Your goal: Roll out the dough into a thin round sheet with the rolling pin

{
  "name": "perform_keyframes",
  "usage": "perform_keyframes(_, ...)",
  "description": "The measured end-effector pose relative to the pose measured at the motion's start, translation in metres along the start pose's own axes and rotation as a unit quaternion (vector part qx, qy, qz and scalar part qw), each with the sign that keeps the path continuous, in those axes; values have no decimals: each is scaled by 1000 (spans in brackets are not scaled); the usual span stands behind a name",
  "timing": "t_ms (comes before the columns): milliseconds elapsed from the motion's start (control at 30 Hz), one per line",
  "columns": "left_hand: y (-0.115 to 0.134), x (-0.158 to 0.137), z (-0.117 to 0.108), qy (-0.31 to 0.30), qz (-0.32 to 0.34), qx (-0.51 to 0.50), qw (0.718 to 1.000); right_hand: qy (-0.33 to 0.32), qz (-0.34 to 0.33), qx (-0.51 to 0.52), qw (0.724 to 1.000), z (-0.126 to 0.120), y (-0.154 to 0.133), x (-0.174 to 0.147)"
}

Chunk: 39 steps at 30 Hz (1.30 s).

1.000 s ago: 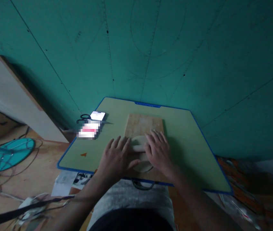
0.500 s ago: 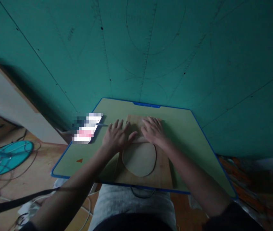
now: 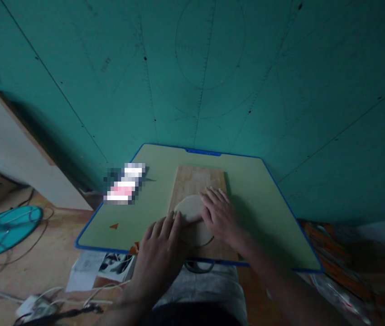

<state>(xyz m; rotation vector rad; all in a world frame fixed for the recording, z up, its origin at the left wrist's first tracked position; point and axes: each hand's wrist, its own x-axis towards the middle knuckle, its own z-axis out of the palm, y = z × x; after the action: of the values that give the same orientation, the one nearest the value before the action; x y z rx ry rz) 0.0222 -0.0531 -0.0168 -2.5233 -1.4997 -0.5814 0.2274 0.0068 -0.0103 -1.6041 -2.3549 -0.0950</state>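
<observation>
Bright pixelated item (image 3: 123,185) on table (image 3: 260,226), far left; orange scrap (image 3: 113,226) nearer the front edge. Left hand (image 3: 161,237) palm down, fingers forward at left side of dough (image 3: 197,234); grip hidden, can't tell. Dough lies flat on board (image 3: 197,175), pale roller (image 3: 191,218) across it, blending in. Right hand (image 3: 218,213) palm down on right side, fingers together; grip likewise unclear.
</observation>
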Motion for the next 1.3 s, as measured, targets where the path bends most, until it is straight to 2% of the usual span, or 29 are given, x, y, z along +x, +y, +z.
perform_keyframes(67, 1, -4, -4, -4, -6, -2, 1000, -5, -13, 5, 1000, 1, -3, 8)
perform_keyframes(167, -8, 4, -3, -7, -24, 11, 1000, -13, -10, 7, 1000, 7, -7, 34)
perform_keyframes(400, -61, 41, 17, -17, -64, 39, 997, -49, 6, 40, 998, 24, -16, 111)
perform_keyframes(533, -76, 49, 24, -37, -74, 35, 996, -61, -14, 43, 997, 26, -18, 131)
perform_keyframes(600, -69, 46, 22, -35, -85, 34, 995, -52, -14, 37, 998, 24, -17, 123)
perform_keyframes(667, -52, 37, 15, -40, -79, 23, 996, -38, -15, 30, 999, 20, -14, 102)
perform_keyframes(767, -21, 20, 3, -49, -43, -13, 998, -18, -20, 24, 999, 10, -9, 52)
perform_keyframes(900, 6, -2, -4, 1, 3, -17, 1000, 16, -22, 32, 999, -3, -4, -18)
perform_keyframes(1000, 6, -7, -2, 7, 39, -18, 999, 28, -20, 28, 999, -8, -5, -54)
perform_keyframes(1100, -2, 1, 3, -6, 58, -10, 998, 42, -19, 15, 999, -7, -10, -74)
perform_keyframes(1300, -16, 49, 18, -46, 81, -23, 995, 44, 30, -3, 999, -5, -11, -76)
